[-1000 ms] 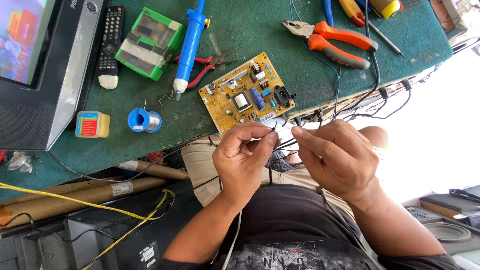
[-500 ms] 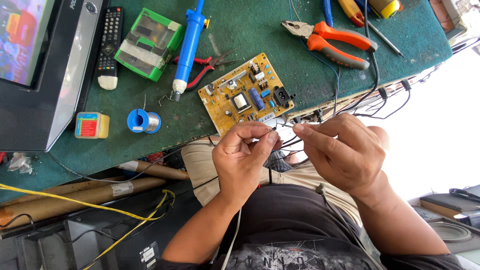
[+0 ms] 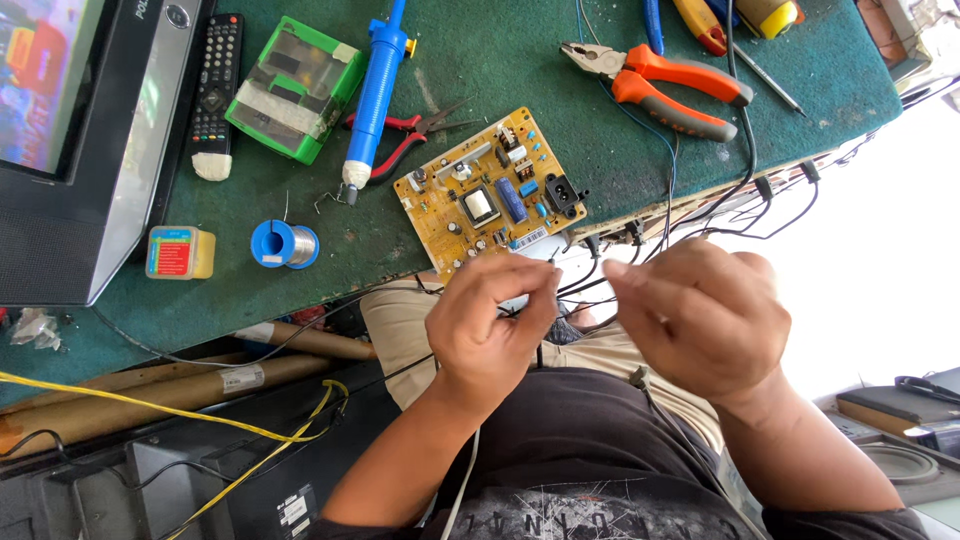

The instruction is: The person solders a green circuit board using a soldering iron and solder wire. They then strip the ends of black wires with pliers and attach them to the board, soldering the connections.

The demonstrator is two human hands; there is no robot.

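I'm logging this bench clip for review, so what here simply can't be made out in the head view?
- What the left hand and right hand pinch: thin dark wires run there, but fingers cover the ends and each grip.
- Television: cut off by the left edge.
- Tools at the top: handles cropped by the frame.
- Area right of the green table: washed out by glare.

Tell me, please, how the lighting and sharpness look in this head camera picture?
Head view: the circuit board and pliers on the green table are evenly lit and sharp; the right edge is blown out white; the left hand and right hand look slightly soft.
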